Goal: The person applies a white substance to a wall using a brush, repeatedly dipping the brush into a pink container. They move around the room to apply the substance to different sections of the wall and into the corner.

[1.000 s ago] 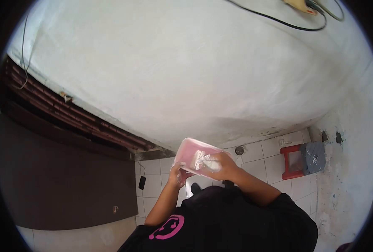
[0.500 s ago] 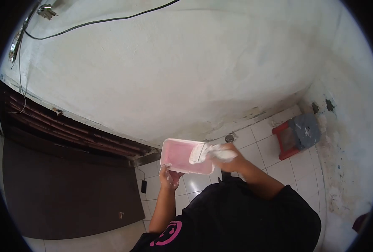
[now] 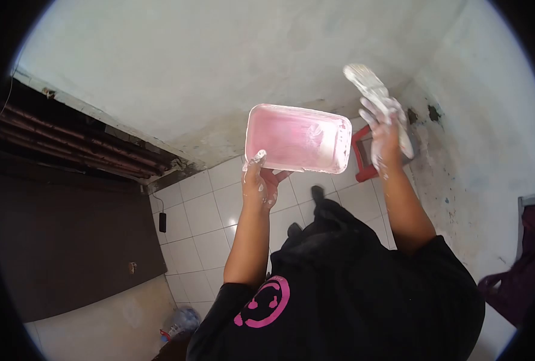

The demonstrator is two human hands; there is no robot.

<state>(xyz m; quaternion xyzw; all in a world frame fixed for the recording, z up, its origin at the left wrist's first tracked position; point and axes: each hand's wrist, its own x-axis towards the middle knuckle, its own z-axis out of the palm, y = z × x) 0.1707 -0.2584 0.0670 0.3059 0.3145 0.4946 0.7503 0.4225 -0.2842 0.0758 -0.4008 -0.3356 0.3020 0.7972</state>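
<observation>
Pink tub [image 3: 297, 138], best kept level, is pinched at 8 o'clock by left hand [image 3: 260, 189]; brush [image 3: 367, 81], 2 o'clock, is held in partly spread right hand [image 3: 386, 138].

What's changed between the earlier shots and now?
The right hand has moved the brush from over the pink tray out to its right. The tray now looks farther from the body. The left hand still holds the tray, the right the brush.
</observation>
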